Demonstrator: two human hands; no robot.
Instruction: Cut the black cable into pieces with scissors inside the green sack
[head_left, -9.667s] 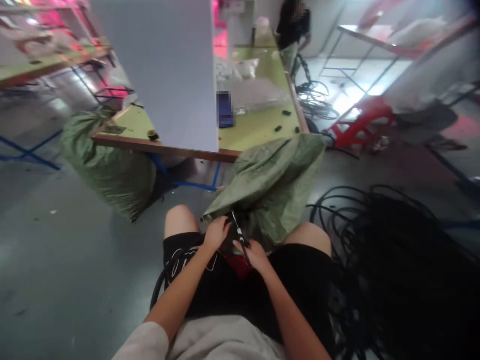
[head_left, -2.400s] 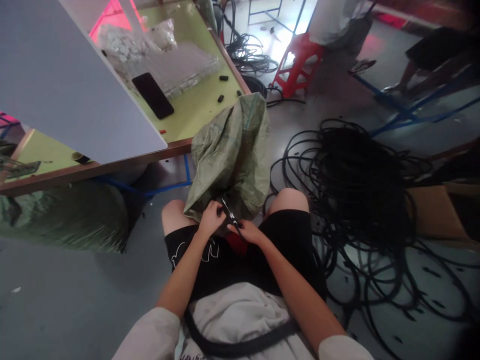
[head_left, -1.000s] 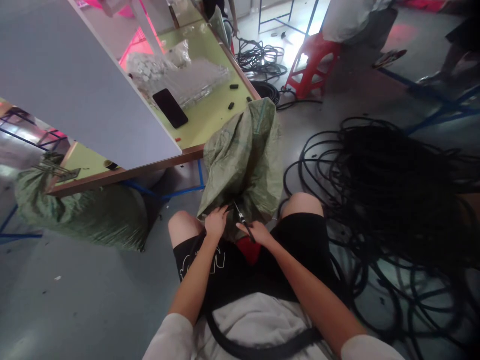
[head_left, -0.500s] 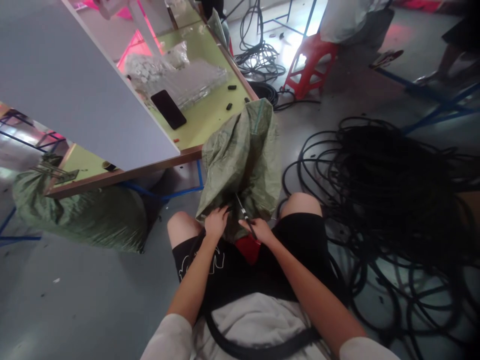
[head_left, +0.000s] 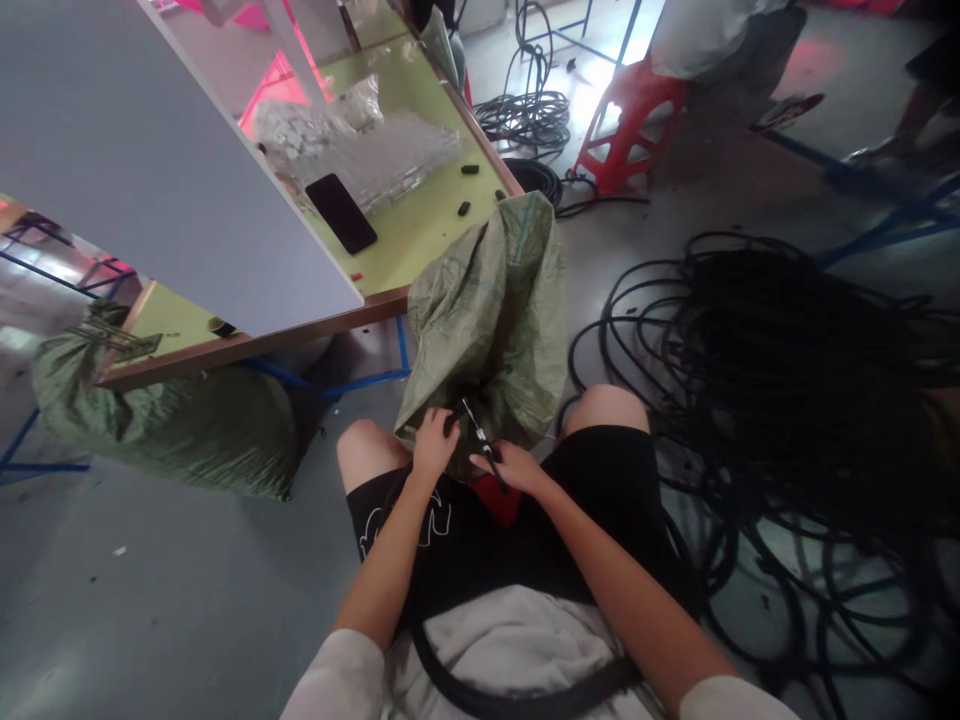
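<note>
The right hand (head_left: 512,466) grips scissors (head_left: 478,443) with closed fingers; the left hand (head_left: 435,443) pinches a black cable end (head_left: 452,419) at the green sack (head_left: 487,310).

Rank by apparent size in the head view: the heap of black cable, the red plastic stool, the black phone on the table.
1. Heap of black cable
2. Red plastic stool, though it stands farther off
3. Black phone
</note>
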